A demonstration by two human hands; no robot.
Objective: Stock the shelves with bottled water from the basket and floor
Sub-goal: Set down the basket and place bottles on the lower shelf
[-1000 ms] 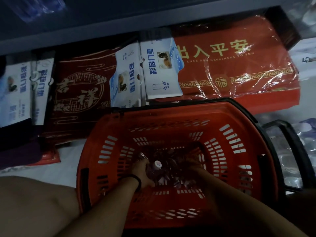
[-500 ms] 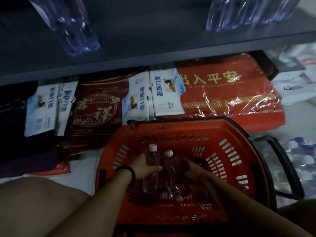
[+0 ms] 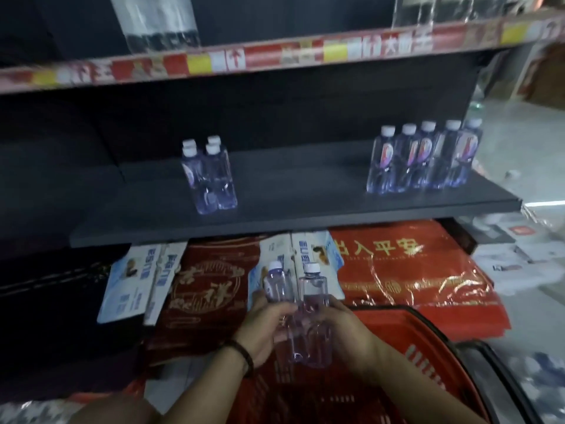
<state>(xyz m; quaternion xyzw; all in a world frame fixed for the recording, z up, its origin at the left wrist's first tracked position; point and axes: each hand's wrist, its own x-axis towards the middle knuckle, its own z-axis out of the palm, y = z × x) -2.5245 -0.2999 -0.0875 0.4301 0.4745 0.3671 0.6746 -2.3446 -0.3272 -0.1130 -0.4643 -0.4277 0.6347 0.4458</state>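
My left hand (image 3: 265,327) grips a clear water bottle (image 3: 276,284) with a white cap. Beside it my right hand (image 3: 345,328) holds a second bottle (image 3: 313,304). Both bottles are upright and pressed together above the red basket (image 3: 406,338), below the front edge of the dark shelf (image 3: 290,221). On that shelf stand a small cluster of bottles (image 3: 211,179) at left centre and a row of several labelled bottles (image 3: 423,159) at the right end.
Red door mats in plastic wrap (image 3: 406,270) and white-blue packets (image 3: 134,280) lie under the shelf. Above runs a shelf with a red and yellow price strip (image 3: 275,55). A plastic-wrapped pack of bottles (image 3: 538,377) lies on the floor at lower right, beside the basket's black handle (image 3: 504,371).
Both hands have risen out of the basket, each with a bottle. The view has tilted up, so the shelf and its bottles have come into sight.
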